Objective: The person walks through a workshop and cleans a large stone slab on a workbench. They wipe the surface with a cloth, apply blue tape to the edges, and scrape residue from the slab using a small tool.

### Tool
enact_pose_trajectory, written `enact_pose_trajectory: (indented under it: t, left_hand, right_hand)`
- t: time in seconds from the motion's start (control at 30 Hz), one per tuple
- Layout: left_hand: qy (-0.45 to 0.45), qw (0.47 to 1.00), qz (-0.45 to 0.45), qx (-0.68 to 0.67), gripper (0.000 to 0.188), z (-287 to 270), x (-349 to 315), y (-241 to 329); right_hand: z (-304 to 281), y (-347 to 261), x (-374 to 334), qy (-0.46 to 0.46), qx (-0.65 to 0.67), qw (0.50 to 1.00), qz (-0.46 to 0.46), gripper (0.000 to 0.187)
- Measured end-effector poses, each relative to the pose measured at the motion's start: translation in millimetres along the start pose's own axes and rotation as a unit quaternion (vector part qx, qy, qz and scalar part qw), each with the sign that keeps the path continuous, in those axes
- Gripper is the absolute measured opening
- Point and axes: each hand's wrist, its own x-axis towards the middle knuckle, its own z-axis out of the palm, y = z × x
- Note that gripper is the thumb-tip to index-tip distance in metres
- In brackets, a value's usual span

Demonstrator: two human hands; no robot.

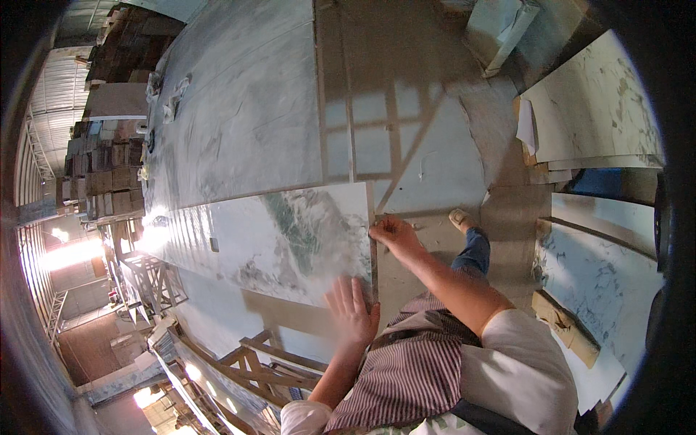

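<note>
A long glossy white panel (304, 232) with a green and grey marble pattern lies in front of me, its short end towards me. At the near left corner of that end, my left hand (353, 310) rests with fingers stretched out, partly on the panel's surface; it is slightly blurred. My right hand (395, 234) is at the same short end, farther to the right. Its thumb and fingers are drawn together in a pinch at the panel's edge. Whatever sits between them is too small or hidden to make out.
Beyond the panel spreads a large grey sheet-covered surface (239, 109). Wooden trestles (275, 362) stand at lower left. Marble-patterned panels (594, 109) lean or lie at right, near a brown cardboard piece (565, 326). Stacked boards (109, 156) rise at far left.
</note>
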Motion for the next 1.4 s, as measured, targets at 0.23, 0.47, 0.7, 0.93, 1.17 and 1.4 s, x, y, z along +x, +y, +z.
enact_pose_trajectory:
  t: [0.23,0.47,0.7,0.93,1.17,1.4]
  left_hand:
    - [0.002,1.0,0.007,-0.001,0.081,1,2,2]
    - [0.007,1.0,0.007,0.012,0.081,5,0,0]
    - [0.003,1.0,0.006,0.024,0.081,5,1,-1]
    - [-0.008,1.0,0.006,0.025,0.079,-1,3,5]
    - [-0.012,1.0,-0.002,0.018,0.078,0,2,3]
    - [-0.009,1.0,-0.009,0.024,0.076,2,1,4]
  right_hand:
    - [-14,-56,66,0.062,0.131,0.989,0.007,0.03]
    - [3,-35,35,0.073,0.136,0.987,0.043,0.035]
    - [6,-40,24,0.07,0.071,0.991,0.087,0.036]
    - [-3,-56,52,0.074,0.134,0.987,0.048,0.03]
    - [7,-38,42,0.1,0.142,0.984,0.033,0.028]
    - [14,-48,16,0.099,0.12,0.987,0.026,0.03]
